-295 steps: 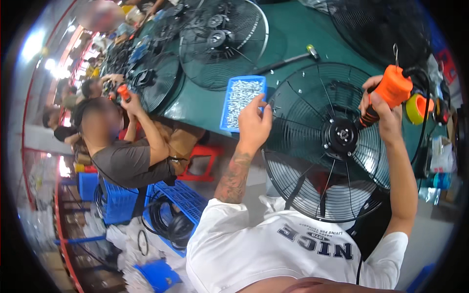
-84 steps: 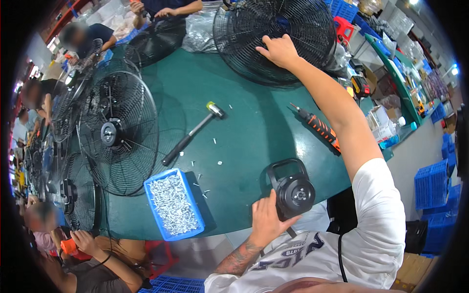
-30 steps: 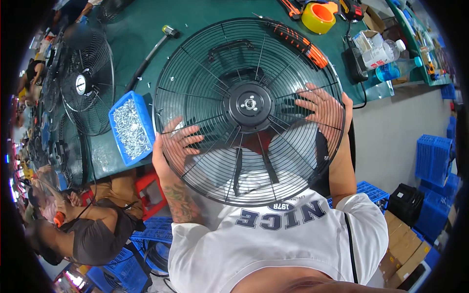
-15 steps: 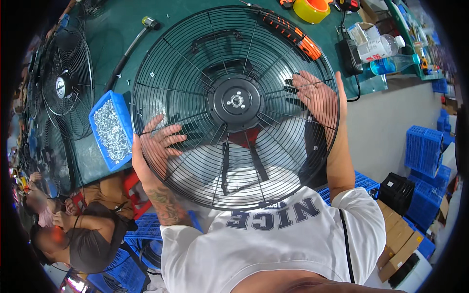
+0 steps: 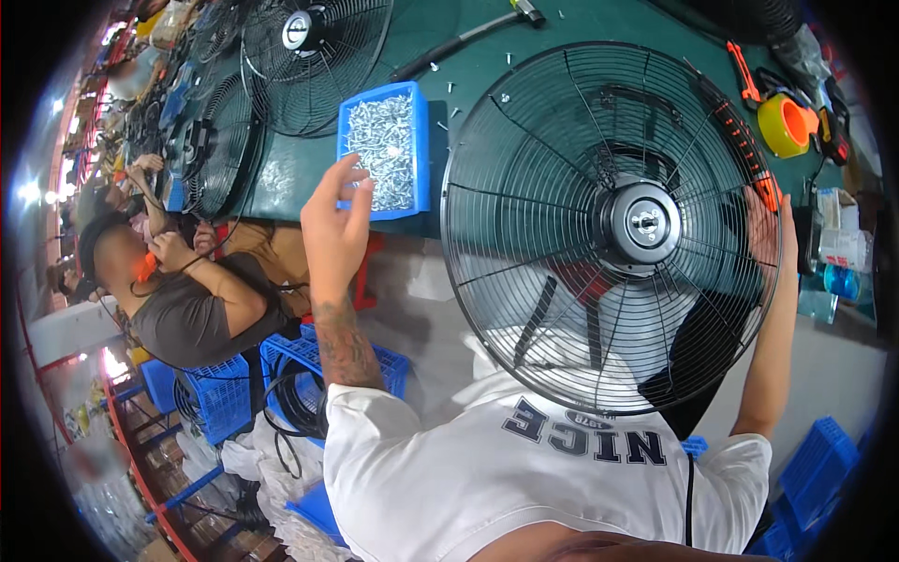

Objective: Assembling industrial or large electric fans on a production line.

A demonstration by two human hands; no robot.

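Note:
A round black wire fan guard [image 5: 524,330] stands tilted against the table edge in front of my body, with a black hub [image 5: 643,225] at its centre. My right hand [image 5: 766,225] holds the guard's right rim, its fingers behind the wires and its thumb outside. Over the near edge of a blue tray [image 5: 423,159] full of silver screws [image 5: 379,131] is my left hand [image 5: 337,211]. That hand's fingers are bent and apart, and I see nothing in them. Whether the fingertips touch the screws I cannot tell.
A hammer [image 5: 459,42] and loose screws lie on the green table [image 5: 281,178]. Other fans [image 5: 309,56] stand at the far left. Orange-handled pliers [image 5: 744,75] and a yellow tape roll [image 5: 785,126] are at the right. A seated co-worker [image 5: 201,300] is at the left, near blue crates [image 5: 215,403].
My left hand has let go of the guard's left rim and moved to the screw tray. My right hand remains on the right rim. The view has turned toward the left.

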